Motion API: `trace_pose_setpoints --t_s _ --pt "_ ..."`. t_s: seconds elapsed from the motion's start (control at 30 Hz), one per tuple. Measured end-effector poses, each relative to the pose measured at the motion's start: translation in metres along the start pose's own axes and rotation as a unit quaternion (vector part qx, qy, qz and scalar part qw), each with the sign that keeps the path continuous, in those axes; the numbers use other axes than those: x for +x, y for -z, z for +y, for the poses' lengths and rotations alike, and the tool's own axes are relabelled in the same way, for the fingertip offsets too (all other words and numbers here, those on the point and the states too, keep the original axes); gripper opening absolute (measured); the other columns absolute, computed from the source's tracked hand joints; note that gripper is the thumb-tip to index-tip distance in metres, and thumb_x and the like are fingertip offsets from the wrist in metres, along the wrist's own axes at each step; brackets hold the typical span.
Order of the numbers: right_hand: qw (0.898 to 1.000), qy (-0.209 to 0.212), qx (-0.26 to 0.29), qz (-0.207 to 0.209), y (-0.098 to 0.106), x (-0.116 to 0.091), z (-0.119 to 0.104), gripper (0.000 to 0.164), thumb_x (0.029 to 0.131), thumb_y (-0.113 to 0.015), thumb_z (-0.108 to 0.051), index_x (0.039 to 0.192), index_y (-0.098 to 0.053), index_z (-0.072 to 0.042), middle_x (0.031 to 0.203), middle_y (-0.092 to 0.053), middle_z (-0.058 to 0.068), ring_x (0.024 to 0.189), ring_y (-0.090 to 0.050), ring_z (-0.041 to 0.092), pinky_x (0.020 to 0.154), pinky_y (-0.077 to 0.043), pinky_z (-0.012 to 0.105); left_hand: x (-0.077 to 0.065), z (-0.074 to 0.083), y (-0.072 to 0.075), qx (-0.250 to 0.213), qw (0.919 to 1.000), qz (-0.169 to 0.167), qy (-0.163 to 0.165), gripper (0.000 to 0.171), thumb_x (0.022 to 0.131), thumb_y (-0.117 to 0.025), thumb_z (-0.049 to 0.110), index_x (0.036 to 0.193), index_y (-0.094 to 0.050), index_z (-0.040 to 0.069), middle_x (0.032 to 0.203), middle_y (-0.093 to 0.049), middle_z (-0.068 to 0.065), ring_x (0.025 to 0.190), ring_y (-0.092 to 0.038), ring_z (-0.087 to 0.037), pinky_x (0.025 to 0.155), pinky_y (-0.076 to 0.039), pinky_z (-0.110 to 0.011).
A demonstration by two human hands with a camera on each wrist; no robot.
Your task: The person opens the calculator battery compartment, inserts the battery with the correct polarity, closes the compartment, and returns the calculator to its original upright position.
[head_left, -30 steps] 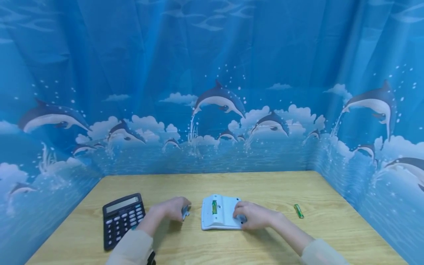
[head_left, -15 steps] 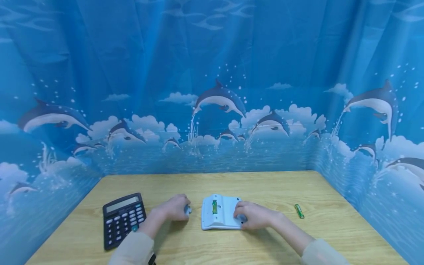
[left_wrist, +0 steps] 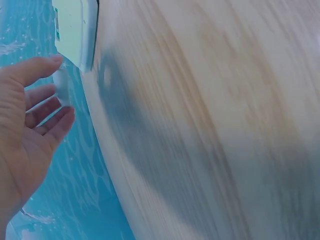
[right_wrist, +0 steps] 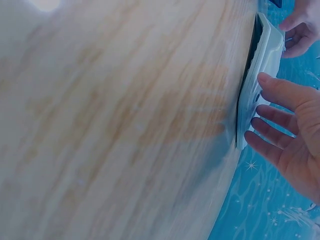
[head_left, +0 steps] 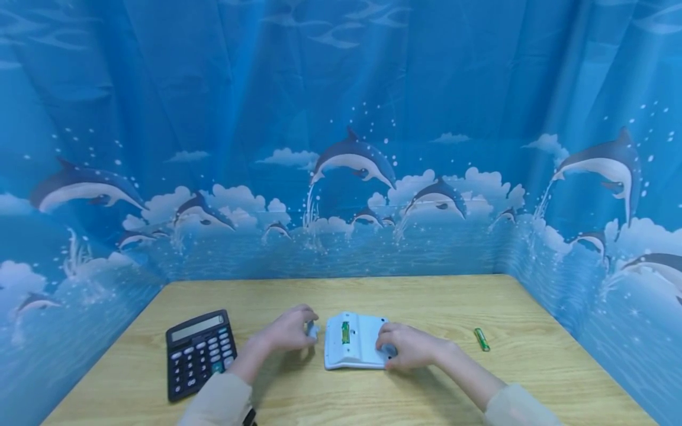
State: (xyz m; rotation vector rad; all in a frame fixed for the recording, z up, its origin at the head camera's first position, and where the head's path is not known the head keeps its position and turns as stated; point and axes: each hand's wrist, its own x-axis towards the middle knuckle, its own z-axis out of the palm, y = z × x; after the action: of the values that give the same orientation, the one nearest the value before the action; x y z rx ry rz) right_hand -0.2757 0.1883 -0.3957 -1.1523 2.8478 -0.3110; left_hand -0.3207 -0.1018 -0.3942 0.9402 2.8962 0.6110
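A white calculator (head_left: 367, 340) lies face down on the table, its open battery compartment showing a green battery (head_left: 346, 332). My right hand (head_left: 407, 346) grips the calculator's right end; in the right wrist view the thumb and fingers of that hand (right_wrist: 295, 127) meet its edge. Just left of the calculator, my left hand (head_left: 290, 328) pinches a small pale battery cover (head_left: 312, 329) above the table. In the left wrist view this cover (left_wrist: 62, 86) sits between thumb and fingers, partly hidden by them.
A black calculator (head_left: 199, 355) lies face up at the left, beside my left forearm. Another green battery (head_left: 482, 339) lies on the wooden table (head_left: 426, 296) at the right. A blue dolphin-print curtain (head_left: 341, 89) encloses the table's back and sides.
My left hand has moved right with the battery cover, closer to the white calculator, turning the cover slightly. The right hand and the white calculator have stayed in place.
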Motion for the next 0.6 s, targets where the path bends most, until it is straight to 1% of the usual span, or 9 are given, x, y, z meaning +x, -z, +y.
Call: trace_pose_setpoints --t_s 0.13,0.3,0.4,0.5,0.6 --pt "1.0 -0.002 0.001 -0.001 0.0 0.0 0.0 0.032 0.076 -0.074 -0.025 0.104 -0.066 -0.012 0.11 -0.056 0.001 0.105 -0.053 0.019 0.091 -0.044 0.035 0.003 0.008 0.0 -0.013 0.9999 0.0 -0.004 0.051 0.075 -0.072 0.021 0.117 -0.059 -0.005 0.119 -0.055 -0.019 0.111 -0.051 -0.035 0.093 -0.042 -0.047" --pt "1.0 -0.003 0.002 0.0 -0.002 0.0 0.001 0.033 0.076 -0.074 -0.027 0.104 -0.066 -0.011 0.109 -0.055 0.001 0.104 -0.053 0.019 0.092 -0.044 0.035 0.006 0.015 -0.001 -0.018 0.9996 0.003 -0.02 0.051 0.075 -0.073 0.023 0.116 -0.06 -0.004 0.117 -0.057 -0.017 0.109 -0.053 -0.033 0.091 -0.044 -0.045" --pt "1.0 -0.003 0.001 0.0 -0.002 0.0 0.001 0.033 0.077 -0.073 -0.028 0.105 -0.067 -0.011 0.108 -0.055 0.0 0.103 -0.053 0.018 0.091 -0.044 0.034 0.008 0.017 -0.001 -0.02 0.9992 0.01 -0.032 0.05 0.074 -0.074 0.023 0.114 -0.061 -0.004 0.112 -0.059 -0.015 0.104 -0.056 -0.03 0.087 -0.047 -0.042" --pt "1.0 -0.002 -0.001 0.0 -0.002 0.0 0.001 0.033 0.077 -0.073 -0.028 0.105 -0.067 -0.011 0.108 -0.055 0.0 0.103 -0.054 0.018 0.091 -0.045 0.034 0.011 0.019 -0.001 -0.023 0.9985 0.02 -0.045 0.048 0.074 -0.075 0.025 0.111 -0.062 -0.003 0.106 -0.06 -0.01 0.096 -0.058 -0.026 0.081 -0.049 -0.037" --pt "1.0 -0.002 -0.004 0.0 -0.001 0.001 0.0 0.032 0.078 -0.072 -0.028 0.105 -0.067 -0.011 0.108 -0.055 0.0 0.103 -0.054 0.018 0.09 -0.045 0.034 0.014 0.021 -0.003 -0.024 0.9971 0.034 -0.063 0.044 0.073 -0.076 0.026 0.106 -0.064 -0.001 0.099 -0.061 -0.007 0.089 -0.059 -0.023 0.076 -0.05 -0.033"
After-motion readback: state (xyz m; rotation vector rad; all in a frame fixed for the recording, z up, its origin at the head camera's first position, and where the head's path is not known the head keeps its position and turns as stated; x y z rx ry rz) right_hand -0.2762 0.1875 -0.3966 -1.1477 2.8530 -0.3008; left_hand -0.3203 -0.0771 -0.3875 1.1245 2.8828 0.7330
